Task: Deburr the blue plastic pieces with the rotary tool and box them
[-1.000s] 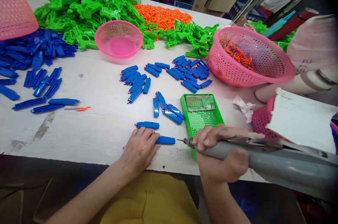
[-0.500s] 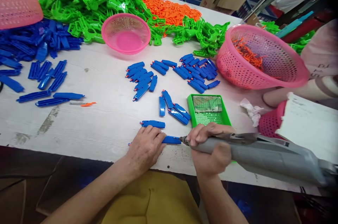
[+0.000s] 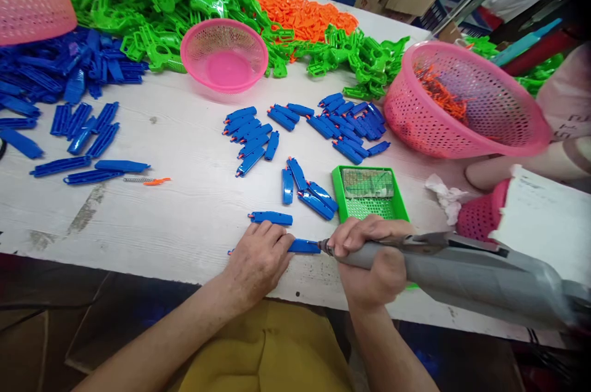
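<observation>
My left hand (image 3: 258,261) presses a blue plastic piece (image 3: 305,246) down on the table near its front edge, fingers closed over it and hiding its left part. In my right hand (image 3: 372,256) is a grey electric screwdriver (image 3: 480,278), held nearly level. Its tip meets the right end of that piece. Just beyond my left fingers lies another blue piece (image 3: 272,218) with an orange tip. Behind my right hand is a green tray (image 3: 401,201) with a taped block inside. Several blue pieces (image 3: 316,204) with orange tips are spread farther back.
A pink basket (image 3: 466,143) with orange parts stands at the right, a shallow pink basket (image 3: 226,81) at the back. Heaps of green parts (image 3: 161,4), orange parts (image 3: 309,16) and blue parts (image 3: 50,72) line the far side. A spring and orange part (image 3: 157,181) lie left.
The whole view has shifted slightly. Both hands, the screwdriver and the blue piece keep nearly the same places relative to each other.
</observation>
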`<state>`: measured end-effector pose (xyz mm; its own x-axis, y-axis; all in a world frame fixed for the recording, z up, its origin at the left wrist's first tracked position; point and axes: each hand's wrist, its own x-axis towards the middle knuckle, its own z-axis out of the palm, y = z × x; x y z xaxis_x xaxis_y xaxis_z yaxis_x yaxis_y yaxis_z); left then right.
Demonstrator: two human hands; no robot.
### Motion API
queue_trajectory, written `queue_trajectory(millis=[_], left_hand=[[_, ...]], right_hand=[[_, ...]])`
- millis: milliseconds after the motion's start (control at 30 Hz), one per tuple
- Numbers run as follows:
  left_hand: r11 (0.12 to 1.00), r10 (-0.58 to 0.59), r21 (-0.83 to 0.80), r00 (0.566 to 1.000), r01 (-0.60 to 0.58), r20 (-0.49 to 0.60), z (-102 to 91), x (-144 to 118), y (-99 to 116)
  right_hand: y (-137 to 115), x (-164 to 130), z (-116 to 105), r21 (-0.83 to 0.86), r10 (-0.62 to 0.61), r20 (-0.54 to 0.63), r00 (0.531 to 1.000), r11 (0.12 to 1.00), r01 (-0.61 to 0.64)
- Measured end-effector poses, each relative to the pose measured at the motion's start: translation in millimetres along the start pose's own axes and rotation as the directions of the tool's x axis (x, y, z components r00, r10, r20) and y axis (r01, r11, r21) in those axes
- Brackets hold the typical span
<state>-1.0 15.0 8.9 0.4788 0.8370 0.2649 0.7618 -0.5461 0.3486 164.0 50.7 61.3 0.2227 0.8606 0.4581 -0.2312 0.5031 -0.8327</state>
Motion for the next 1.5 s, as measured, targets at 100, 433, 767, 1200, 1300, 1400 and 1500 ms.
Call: queue_trajectory(millis=[100, 433, 767, 1200, 1300, 1400, 1500], left_hand=[[1.0, 0.005, -0.001, 1.0, -0.005, -0.005, 0.5, 0.1, -0.3], [1.0, 0.024, 0.003, 1.0, -0.024, -0.008, 2.7, 1.8, -2.3], [0.999, 0.045, 0.003, 0.997, -0.045, -0.066, 4.4, 0.8, -3.9], [0.997, 0.076, 0.019, 0.992, -0.075, -0.103, 1.0, 4.0, -6.1], [0.997, 0.079, 0.023, 0.992, -0.077, -0.102, 1.0, 4.2, -6.1], [0.997, 0.079, 0.032, 0.992, -0.076, -0.096, 0.8, 4.0, -6.1], [0.997, 0.07, 0.036, 0.994, -0.067, -0.086, 0.7, 4.1, -5.8]], right_hand=[[0.8, -0.1, -1.5, 0.023, 0.003, 0.013, 1.0, 1.0, -0.003], [4.2, -4.0, -0.4, 0.031, 0.006, 0.065, 0.998, 0.999, -0.008], [-17.0, 25.0, -36.4, -0.089, -0.144, -0.184, 0.972, 0.988, 0.13], [3.4, 38.4, -63.6, -0.23, -0.193, -0.37, 0.909, 0.967, 0.112], [5.5, 38.4, -63.6, -0.223, -0.167, -0.374, 0.912, 0.971, 0.087], [6.3, 38.0, -64.8, -0.225, -0.166, -0.374, 0.913, 0.971, 0.084], [5.6, 37.2, -64.5, -0.227, -0.162, -0.366, 0.916, 0.971, 0.081]])
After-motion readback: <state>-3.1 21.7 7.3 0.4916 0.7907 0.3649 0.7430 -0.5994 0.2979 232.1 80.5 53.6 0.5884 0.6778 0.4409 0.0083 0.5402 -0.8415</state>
